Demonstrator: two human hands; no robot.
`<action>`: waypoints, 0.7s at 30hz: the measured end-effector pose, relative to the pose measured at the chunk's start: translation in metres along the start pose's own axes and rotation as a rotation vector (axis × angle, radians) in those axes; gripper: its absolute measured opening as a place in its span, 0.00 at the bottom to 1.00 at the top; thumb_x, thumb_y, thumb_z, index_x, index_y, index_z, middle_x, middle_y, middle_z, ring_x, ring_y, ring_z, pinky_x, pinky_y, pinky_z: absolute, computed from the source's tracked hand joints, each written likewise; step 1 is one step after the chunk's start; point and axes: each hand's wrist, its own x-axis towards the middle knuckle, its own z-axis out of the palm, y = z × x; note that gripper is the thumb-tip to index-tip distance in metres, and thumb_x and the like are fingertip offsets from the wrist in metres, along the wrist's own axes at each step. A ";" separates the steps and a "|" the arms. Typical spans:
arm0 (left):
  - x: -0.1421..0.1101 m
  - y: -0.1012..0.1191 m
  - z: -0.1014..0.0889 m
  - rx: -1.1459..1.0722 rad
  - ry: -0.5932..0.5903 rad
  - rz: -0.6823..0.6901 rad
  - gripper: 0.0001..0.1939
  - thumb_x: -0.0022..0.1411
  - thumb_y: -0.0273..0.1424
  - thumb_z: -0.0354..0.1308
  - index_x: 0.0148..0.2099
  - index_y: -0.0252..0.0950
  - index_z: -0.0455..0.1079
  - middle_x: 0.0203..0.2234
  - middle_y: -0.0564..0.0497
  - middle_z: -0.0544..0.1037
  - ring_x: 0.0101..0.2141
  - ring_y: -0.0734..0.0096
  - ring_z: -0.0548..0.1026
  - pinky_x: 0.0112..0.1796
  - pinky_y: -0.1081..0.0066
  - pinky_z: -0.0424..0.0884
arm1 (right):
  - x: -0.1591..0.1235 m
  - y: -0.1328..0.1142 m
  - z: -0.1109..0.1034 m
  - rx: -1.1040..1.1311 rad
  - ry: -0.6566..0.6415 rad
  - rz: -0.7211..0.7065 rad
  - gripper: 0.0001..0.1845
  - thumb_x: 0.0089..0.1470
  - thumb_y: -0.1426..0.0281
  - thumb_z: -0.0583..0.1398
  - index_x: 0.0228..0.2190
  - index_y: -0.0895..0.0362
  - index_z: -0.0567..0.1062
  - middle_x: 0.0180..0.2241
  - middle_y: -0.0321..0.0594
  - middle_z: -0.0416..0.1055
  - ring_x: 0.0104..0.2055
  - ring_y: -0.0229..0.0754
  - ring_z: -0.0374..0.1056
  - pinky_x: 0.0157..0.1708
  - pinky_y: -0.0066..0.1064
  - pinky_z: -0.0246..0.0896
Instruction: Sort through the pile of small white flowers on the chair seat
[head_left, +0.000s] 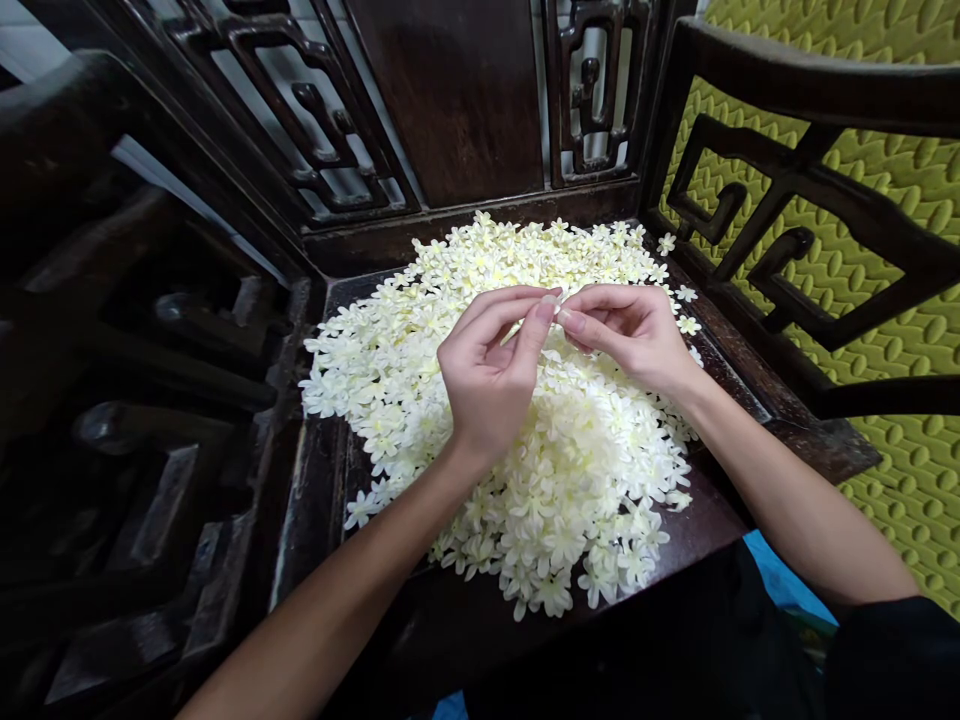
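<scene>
Pinched up tight on both sides right now: left grip (491,372) with thumb pressed to the fingers, right grip (637,332) doing the same, fingertips just about meeting. Can't tell you what's between them, if anything (way too tiny to make out, sorry). Both are over the middle of a big heap of white flowers (405,365), pale yellow at the centers, spread across a dark wooden seat (709,520). Heap runs from the far edge right down to the near side, with a few loose blossoms (688,325) off to the right. Far side is the backrest (459,100), solid panel in the middle with carved openwork either side. Carved armrests too, left one (210,380) in shadow, right one (817,95) with a bumpy yellow-green surface (900,480) showing through it.
</scene>
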 end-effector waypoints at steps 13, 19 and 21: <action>0.000 0.000 0.000 0.003 -0.003 0.000 0.04 0.66 0.29 0.64 0.38 0.39 0.80 0.39 0.48 0.82 0.43 0.69 0.80 0.45 0.68 0.78 | 0.000 0.001 -0.004 0.001 -0.030 -0.011 0.08 0.54 0.68 0.71 0.36 0.59 0.84 0.28 0.37 0.76 0.26 0.31 0.66 0.25 0.25 0.62; 0.000 0.000 0.000 -0.008 -0.009 -0.003 0.04 0.66 0.28 0.64 0.38 0.39 0.81 0.39 0.48 0.81 0.43 0.69 0.80 0.46 0.68 0.78 | 0.000 0.001 -0.002 -0.004 -0.019 -0.002 0.09 0.53 0.67 0.72 0.35 0.59 0.84 0.28 0.37 0.76 0.25 0.31 0.65 0.24 0.25 0.61; 0.000 -0.001 0.000 -0.018 -0.011 0.004 0.04 0.65 0.28 0.64 0.38 0.39 0.81 0.39 0.48 0.81 0.43 0.69 0.80 0.46 0.68 0.78 | 0.000 0.001 -0.003 -0.013 -0.014 -0.002 0.09 0.53 0.67 0.72 0.35 0.59 0.84 0.28 0.37 0.76 0.25 0.31 0.65 0.24 0.25 0.60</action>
